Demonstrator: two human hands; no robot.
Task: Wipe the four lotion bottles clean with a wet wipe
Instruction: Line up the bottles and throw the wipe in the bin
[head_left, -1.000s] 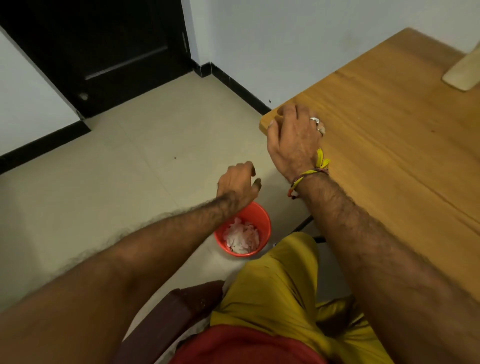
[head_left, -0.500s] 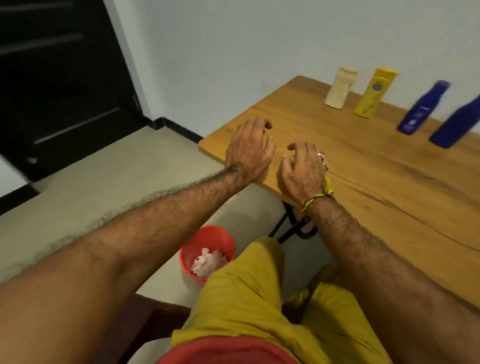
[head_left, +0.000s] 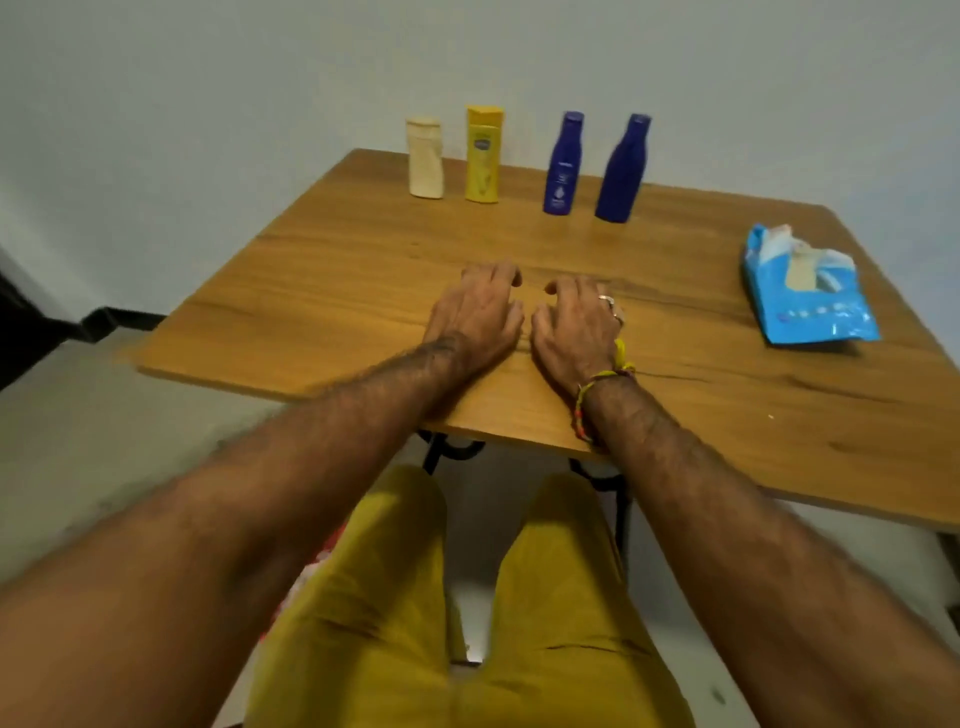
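Along the far edge of the wooden table (head_left: 332, 270) stand a cream bottle (head_left: 425, 157), a yellow bottle (head_left: 483, 154), a blue bottle with a label (head_left: 562, 164) and a plain dark blue bottle (head_left: 623, 169), all upright in a row. A blue wet-wipe pack (head_left: 808, 287) lies at the right side of the table. My left hand (head_left: 477, 315) and my right hand (head_left: 573, 325) rest palm down side by side near the table's front edge, fingers loosely curled, holding nothing. The bottles are well beyond both hands.
A pale wall rises right behind the bottles. My knees in yellow trousers (head_left: 395, 597) are under the table's front edge. A bit of red bin (head_left: 317, 558) shows beside my left leg. Black table legs (head_left: 441, 452) stand below the edge.
The view has swung right from the floor and red bin to the table. My left hand came up from above the bin onto the tabletop beside my right hand.
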